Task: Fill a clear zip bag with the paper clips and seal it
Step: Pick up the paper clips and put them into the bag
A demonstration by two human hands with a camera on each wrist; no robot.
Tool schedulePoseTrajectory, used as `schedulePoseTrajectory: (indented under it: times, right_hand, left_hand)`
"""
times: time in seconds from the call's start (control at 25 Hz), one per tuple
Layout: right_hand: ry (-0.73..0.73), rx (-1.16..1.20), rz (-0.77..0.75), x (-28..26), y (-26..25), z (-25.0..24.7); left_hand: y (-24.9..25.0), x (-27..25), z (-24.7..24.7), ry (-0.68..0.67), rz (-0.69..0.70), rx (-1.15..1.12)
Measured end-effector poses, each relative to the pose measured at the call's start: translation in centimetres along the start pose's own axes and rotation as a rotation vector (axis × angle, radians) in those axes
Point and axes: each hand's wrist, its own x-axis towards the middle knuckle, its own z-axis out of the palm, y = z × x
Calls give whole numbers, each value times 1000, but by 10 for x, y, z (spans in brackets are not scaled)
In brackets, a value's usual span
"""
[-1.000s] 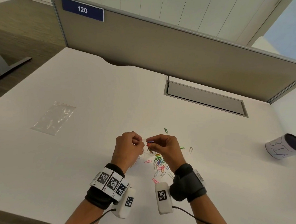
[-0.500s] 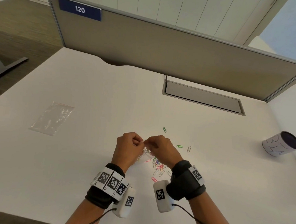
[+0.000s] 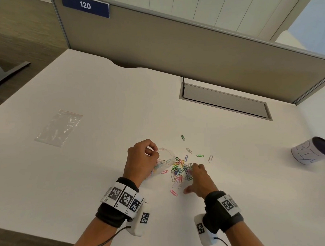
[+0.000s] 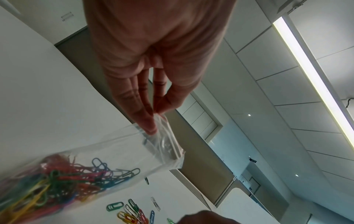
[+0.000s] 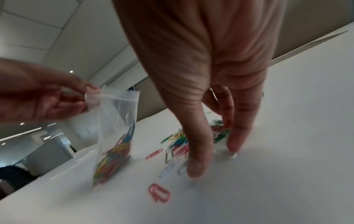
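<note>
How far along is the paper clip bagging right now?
Partly done: the bag already holds a bunch of clips. In hand: the left hand pinches the bag's top corner, mouth unsealed, while the right hand reaches into the loose pile. Left: bag the pile and strays, then seal.

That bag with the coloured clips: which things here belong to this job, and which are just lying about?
In the job:
zip bag, pinched at its top by the left hand
loose paper clips on the table
right hand, reaching into them

Lying about:
second empty bag
white cup on its side
</note>
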Motion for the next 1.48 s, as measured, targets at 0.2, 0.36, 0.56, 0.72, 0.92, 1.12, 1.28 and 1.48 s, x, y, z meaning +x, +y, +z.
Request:
schedulePoseTrajectory:
  times: [0.2,0.36,0.56,0.72,0.92,1.12,1.28,1.48]
  right_hand:
    - [154,58,-210,16,-18,13]
    - [-23,-211,-313,25,-10,16]
    - [107,-219,-454,28,-3,22]
    - [232,-188,-534,28,2,24]
    - [305,-281,-544,30,-1,24]
    - [351,25,-414,30,-2,16]
    - [358,542,-229,26,1,1]
    - [291,1012,-239,9,-9,-26]
  left_hand:
    - [0,-2,2,25,33,19]
    - [-3,-1,1,57,40,23]
    - [-5,2,5,51,71,57]
    - [-8,3,9,33,61,74]
    - [-8,4,10,20,49,82]
    - [-8,2,10,15,47,88]
    - [-2,0,11,3,23,80]
    - [4,-4,14,-53,-30,71]
